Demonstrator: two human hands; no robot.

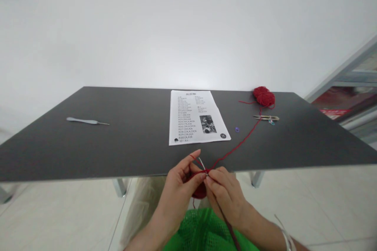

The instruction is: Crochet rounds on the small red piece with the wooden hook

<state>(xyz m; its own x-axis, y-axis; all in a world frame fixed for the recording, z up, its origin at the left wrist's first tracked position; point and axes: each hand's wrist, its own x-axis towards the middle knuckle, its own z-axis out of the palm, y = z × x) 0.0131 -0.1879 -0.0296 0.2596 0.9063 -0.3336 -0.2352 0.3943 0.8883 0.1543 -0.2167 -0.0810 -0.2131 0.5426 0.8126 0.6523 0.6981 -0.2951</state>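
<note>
Low in the head view, just off the table's front edge, my left hand grips a round red crochet piece between thumb and fingers. Red yarn passes over its raised index finger. My right hand is closed around a crochet hook. The hook's pale metal tip points up and away, and a dark reddish-brown shaft shows below the hand. Both hands meet at the edge of the piece, where fingers hide the stitches. From there a strand runs over the table to a red yarn ball.
A printed pattern sheet lies mid-table. Another hook with a pale handle rests at left. To the right are a purple stitch marker, thread snips and blue-green markers. A white wall stands behind.
</note>
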